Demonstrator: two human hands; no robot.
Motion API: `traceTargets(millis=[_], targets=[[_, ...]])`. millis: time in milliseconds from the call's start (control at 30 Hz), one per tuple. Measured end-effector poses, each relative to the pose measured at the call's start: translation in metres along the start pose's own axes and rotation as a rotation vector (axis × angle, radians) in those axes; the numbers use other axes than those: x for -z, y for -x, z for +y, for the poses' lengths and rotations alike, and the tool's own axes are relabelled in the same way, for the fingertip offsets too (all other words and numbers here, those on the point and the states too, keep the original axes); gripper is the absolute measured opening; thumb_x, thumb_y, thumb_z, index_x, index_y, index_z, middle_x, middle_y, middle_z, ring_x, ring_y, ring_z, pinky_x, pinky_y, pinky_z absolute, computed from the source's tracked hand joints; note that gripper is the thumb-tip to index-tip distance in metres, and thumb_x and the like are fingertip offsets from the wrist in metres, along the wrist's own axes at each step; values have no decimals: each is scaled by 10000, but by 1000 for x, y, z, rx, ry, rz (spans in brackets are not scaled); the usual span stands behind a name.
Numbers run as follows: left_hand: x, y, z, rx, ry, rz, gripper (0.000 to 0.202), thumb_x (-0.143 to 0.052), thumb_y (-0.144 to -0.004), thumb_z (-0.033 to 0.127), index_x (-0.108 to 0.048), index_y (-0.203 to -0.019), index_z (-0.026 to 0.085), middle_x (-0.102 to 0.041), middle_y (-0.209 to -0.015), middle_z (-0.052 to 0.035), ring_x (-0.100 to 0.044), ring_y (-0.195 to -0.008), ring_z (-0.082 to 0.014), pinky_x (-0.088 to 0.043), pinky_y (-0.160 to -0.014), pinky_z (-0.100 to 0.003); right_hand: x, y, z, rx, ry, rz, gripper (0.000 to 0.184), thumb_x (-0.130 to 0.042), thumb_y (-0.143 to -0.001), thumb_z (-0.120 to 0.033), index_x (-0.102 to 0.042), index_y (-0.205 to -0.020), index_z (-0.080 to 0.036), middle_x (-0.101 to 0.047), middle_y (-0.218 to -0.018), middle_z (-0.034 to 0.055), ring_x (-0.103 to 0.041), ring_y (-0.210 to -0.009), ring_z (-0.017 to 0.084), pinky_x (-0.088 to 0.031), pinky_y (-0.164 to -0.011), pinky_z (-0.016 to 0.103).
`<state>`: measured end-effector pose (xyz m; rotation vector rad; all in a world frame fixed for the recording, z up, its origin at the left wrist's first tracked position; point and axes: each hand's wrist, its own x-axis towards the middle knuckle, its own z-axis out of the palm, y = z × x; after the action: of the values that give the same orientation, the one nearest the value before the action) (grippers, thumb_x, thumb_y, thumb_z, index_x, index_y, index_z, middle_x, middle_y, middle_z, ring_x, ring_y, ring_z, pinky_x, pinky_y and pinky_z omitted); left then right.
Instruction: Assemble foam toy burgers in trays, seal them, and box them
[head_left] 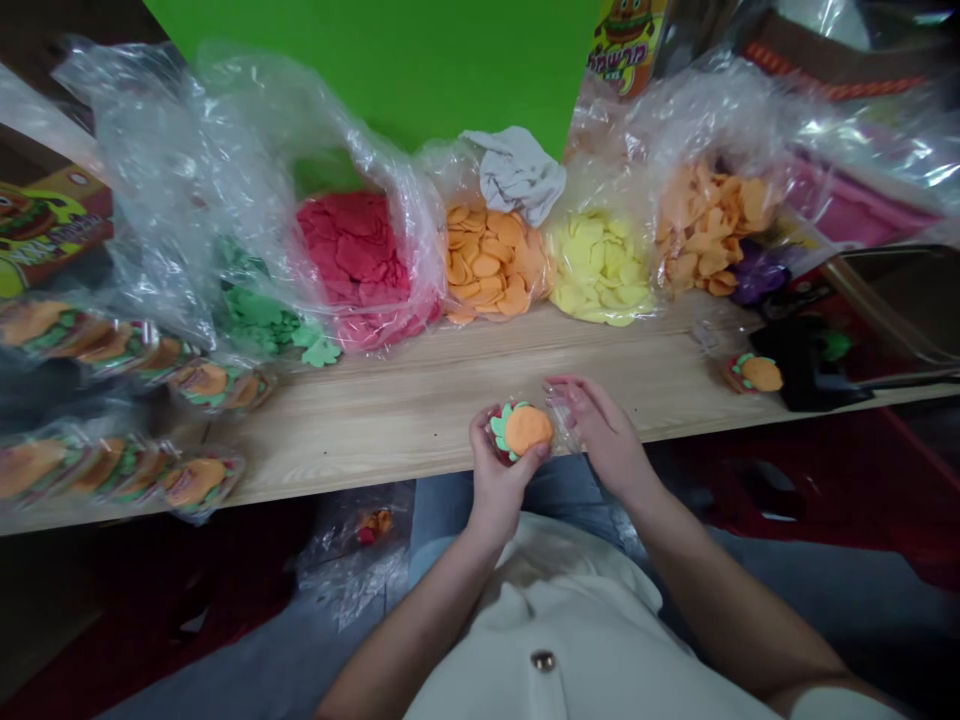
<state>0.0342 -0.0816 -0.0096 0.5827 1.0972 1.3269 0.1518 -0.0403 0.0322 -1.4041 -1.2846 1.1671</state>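
My left hand (501,468) grips a toy burger (528,430) above the near edge of the bench. Its round orange top faces me, and a frilly green layer sticks out on the left side. Just right of it, my right hand (604,432) has its fingers curled around a small clear plastic wrapper (562,415), which touches or nearly touches the burger. Beyond my hands stand open clear bags of red pieces (356,255), orange discs (491,262) and yellow pieces (602,265).
Green leaf-shaped pieces (262,320) spill from a bag at left. Two rows of wrapped burgers (196,482) lie at far left. Another burger (759,374) sits at right beside a black item. A crumpled white cloth (517,172) rests on the bags before a green panel (375,60).
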Motion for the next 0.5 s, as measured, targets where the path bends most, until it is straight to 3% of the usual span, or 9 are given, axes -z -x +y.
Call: traceTargets(millis=[200,367,500], targets=[[6,0,5,102,246,-96,426,-591,-780,273,-385,-1149,317,-454,-1166,-39,-553,-971,-192,-518,-767,-391,2,-5,9,-20,-105,2,358,-410,-864,-487,-573,-1038,-221,-626,-981,49,-598,-838,174,-443,-621,273],[8,-1,4,119,262,-82,393,-573,-793,322,-407,-1149,311,-454,-1187,-45,-553,-969,-192,-519,-768,-391,3,-4,10,2,-35,-3,339,-407,-871,-477,-563,-1031,-222,-625,-998,41,-586,-868,174,-446,-683,285],[5,-1,3,132,253,-63,454,-572,-791,347,-384,-1205,334,-450,-1212,-39,-535,-995,-180,-512,-784,-354,-2,2,4,69,164,-46,321,-384,-889,-437,-539,-1065,-217,-604,-1017,49,-563,-897,179,-443,-761,308]])
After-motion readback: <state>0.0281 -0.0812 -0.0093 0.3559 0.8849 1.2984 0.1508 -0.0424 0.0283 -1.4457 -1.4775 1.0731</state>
